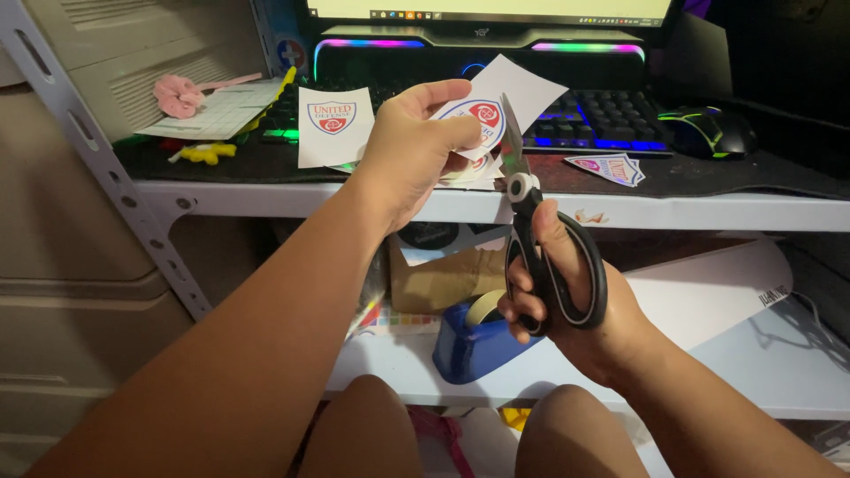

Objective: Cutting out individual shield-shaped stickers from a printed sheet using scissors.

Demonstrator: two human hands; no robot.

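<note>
Fingers of the left hand are pinched shut on a white sheet printed with a red and blue shield emblem, thumb on top, holding it up over the near edge of the desk. Right hand grips black scissors, fingers curled tight through the loops, thumb in the upper one. The blades point up and away, their edges parted only narrowly, and they meet the sheet's lower right edge just beside the emblem.

Below the desk, on a white shelf, a blue tape dispenser holds a roll of pale tape; it sits just left of the right hand and partly behind it. A brown cardboard box stands farther back on the same shelf; what is in it cannot be seen.

On the desk, a second emblem sheet stands to the left of the held one. More cut sheets lie stacked under the left hand, mostly hidden by it. A small pile of cut-out emblems lies to the right, near a keyboard with blue backlight. A black mouse with green light sits far right. At far left lie a pink scrunchie and a gridded sheet, with yellow bits near them. A monitor's lower edge runs along the far side. Both knees show at the near edge.
</note>
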